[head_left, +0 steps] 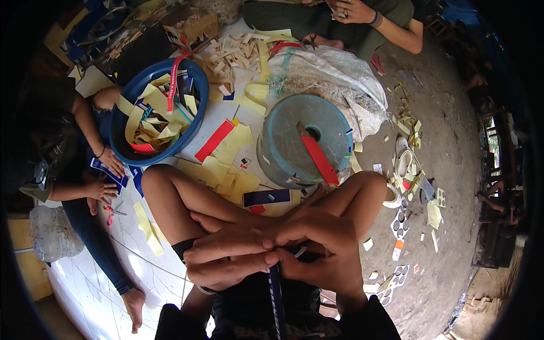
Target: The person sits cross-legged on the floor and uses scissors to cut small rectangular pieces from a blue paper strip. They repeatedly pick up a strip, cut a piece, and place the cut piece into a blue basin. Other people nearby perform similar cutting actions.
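On bare ground [447, 141], paper scraps [232, 170] surround blue basin [127, 96].

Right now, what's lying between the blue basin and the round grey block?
Head view: a red strip on pale yellow paper offcuts fills the floor between the blue basin and the round grey block.

Our left hand [229, 258] and right hand [320, 249] hide the dark blue strip [276, 294] top; its lower end runs off at 6 o'clock. Person at 12 o'clock [340, 22] cut off by frame. Small bits at 3 o'clock [405, 218] too tiny to identify.
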A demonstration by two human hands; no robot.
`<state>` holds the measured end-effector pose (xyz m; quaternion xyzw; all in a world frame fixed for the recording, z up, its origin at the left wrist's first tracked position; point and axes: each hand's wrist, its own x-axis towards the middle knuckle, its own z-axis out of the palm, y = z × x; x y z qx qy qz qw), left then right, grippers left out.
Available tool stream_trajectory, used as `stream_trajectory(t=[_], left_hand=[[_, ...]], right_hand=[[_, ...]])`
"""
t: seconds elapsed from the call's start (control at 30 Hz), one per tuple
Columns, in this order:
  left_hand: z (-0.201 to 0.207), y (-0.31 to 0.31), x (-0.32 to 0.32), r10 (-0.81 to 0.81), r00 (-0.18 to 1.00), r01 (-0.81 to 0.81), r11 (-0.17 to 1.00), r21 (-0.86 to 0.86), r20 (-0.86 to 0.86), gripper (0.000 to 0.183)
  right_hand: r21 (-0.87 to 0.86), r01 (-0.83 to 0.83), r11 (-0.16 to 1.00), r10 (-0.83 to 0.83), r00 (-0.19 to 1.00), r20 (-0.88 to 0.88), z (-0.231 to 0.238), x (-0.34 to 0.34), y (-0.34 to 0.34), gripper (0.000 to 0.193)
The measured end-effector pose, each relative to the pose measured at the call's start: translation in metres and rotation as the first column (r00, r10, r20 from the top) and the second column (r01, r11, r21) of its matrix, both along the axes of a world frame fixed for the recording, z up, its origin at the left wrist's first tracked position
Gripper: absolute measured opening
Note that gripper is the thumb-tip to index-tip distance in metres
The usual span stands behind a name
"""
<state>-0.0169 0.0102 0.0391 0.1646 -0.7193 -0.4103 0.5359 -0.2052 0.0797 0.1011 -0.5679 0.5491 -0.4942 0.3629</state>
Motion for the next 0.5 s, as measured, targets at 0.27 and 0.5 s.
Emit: stream_trajectory(t=[0.27,0.5], left_hand=[[-0.003,-0.004,0.011,-0.038,0.997,0.026,0.985,0.171,0.065,0.028],[-0.008,-0.01,0.009,-0.084,0.996,0.078,0.986,0.147,0.033,0.026]], right_hand=[[0.075,-0.04,0.996,0.03,0.991,0.134,-0.012,0.001,-0.002,0.033],[0.172,-0.074,0.982,0.031,0.97,0.242,-0.017,-0.004,0.009,0.04]])
